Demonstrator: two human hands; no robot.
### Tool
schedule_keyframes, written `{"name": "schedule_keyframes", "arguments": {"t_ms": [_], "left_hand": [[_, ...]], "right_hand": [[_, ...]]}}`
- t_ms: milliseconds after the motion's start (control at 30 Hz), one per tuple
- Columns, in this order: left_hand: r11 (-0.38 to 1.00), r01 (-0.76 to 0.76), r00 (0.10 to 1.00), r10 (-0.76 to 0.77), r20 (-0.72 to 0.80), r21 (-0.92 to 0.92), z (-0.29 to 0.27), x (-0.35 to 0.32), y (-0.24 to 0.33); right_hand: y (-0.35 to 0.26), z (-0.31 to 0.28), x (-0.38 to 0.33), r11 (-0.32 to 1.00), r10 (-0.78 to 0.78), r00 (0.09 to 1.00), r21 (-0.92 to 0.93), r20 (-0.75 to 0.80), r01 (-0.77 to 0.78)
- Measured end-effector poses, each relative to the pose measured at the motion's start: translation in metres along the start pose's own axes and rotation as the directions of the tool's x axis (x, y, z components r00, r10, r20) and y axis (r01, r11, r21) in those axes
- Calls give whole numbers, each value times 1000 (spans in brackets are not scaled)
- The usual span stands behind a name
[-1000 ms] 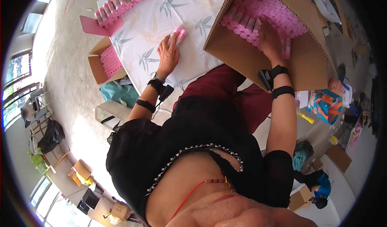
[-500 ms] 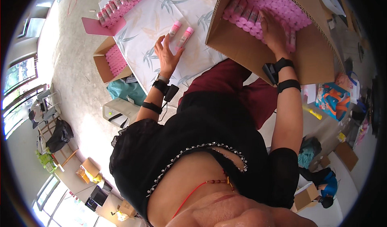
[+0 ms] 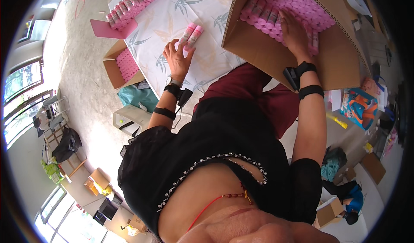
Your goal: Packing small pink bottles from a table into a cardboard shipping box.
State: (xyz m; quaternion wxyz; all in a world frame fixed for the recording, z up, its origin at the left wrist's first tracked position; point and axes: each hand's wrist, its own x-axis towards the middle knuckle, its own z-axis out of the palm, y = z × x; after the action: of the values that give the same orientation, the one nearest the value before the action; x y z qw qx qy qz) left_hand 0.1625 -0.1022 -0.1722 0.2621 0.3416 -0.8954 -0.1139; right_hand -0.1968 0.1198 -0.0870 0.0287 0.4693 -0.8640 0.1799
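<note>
While left hand curls, right hand extends.

The view's upper edge cuts off the surface and carton; the right hand hides some packed pink tubes, its hold unclear.

Daylight is streaming through windows on the left and glaring white on the floor, while the right is lying dimmer and straight edges are bending toward the black rim.
</note>
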Motion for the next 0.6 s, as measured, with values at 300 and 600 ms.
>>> {"name": "schedule_keyframes", "arguments": {"t_ms": [300,600], "left_hand": [[999,9,998,-6,68,-34,10,7,-13],[973,-112,982,77,175,202,33,10,-7]], "right_hand": [[-1,2,1,1000,1,999,-28,32,0],[4,12,1,999,-2,1000,-48,-15,2]]}}
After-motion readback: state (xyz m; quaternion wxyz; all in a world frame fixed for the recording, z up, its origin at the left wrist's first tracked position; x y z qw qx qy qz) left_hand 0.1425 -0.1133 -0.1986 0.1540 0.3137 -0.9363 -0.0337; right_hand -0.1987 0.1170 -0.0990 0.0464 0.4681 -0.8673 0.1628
